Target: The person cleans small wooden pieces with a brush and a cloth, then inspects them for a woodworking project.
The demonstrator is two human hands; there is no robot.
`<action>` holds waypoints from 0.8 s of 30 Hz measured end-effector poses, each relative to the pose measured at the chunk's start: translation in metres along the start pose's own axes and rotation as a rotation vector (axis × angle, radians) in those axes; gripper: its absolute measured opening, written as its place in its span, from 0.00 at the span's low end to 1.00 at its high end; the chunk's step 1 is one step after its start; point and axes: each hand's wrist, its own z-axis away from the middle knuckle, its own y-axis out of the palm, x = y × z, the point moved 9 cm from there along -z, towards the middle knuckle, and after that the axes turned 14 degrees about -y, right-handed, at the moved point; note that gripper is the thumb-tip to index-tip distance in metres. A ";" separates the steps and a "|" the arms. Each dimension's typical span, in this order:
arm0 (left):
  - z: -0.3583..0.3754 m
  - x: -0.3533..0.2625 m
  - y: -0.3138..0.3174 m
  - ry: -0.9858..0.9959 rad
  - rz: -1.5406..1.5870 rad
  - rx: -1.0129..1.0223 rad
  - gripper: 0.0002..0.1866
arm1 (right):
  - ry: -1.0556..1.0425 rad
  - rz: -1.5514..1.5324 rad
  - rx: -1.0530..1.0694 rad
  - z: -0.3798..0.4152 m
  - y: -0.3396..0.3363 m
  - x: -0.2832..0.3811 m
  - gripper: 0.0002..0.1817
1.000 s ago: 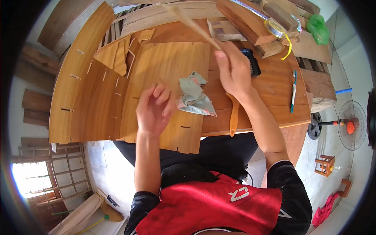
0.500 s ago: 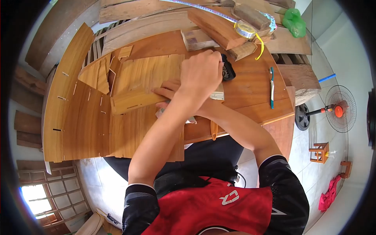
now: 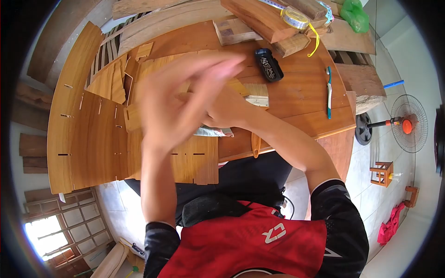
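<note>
My left hand (image 3: 174,99) is blurred by motion above the wooden panels, its thumb and fingers curved into a ring with the tips close together; anything between them is too smeared to make out. Behind it, my right hand (image 3: 225,106) stays low at the end of a narrow wooden board (image 3: 133,118), its fingers mostly covered by the left hand. Below the right hand lies a pale crumpled packet or cloth (image 3: 215,132). A black case (image 3: 269,65) of small metal pieces sits to the right, near a paintbrush (image 3: 257,99) partly hidden by my right forearm.
Slotted wooden panels (image 3: 95,143) cover the table's left side. A toothbrush (image 3: 329,92) lies on the right. Wood blocks (image 3: 259,21), a tape measure (image 3: 295,18) and a green plastic bag (image 3: 355,16) are at the back. A fan (image 3: 408,124) stands on the floor.
My left hand has swung left, away from the black case, uncrossing from over my right forearm. The case and paintbrush show more fully. My right hand remains beside the board.
</note>
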 end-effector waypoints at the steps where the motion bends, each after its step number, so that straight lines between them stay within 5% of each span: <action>1: 0.027 0.000 -0.031 0.029 -0.028 -0.121 0.18 | 0.029 -0.013 0.007 0.000 0.000 -0.002 0.23; 3: 0.076 0.028 -0.086 -0.042 0.324 -0.392 0.25 | 0.088 -0.039 0.021 -0.002 -0.005 -0.001 0.24; 7: 0.137 0.114 -0.123 -0.560 0.046 -0.679 0.25 | 0.077 -0.039 -0.109 -0.006 -0.017 -0.001 0.27; 11: 0.108 0.152 -0.071 -0.698 0.132 -0.299 0.23 | 0.069 0.033 -0.117 -0.013 -0.029 -0.002 0.30; 13: 0.094 0.162 -0.061 -0.710 0.298 -0.297 0.23 | 0.094 0.074 -0.093 -0.010 -0.029 -0.009 0.31; 19: 0.056 0.224 -0.098 -0.690 0.646 -0.352 0.20 | 0.049 0.313 -0.472 -0.005 -0.095 -0.022 0.26; 21: 0.056 0.239 -0.104 -0.674 0.768 -0.377 0.20 | 0.148 0.363 -0.555 0.009 -0.104 -0.035 0.18; 24: 0.062 0.246 -0.104 -0.676 0.869 -0.410 0.19 | 0.237 0.127 -0.420 0.016 -0.082 -0.051 0.11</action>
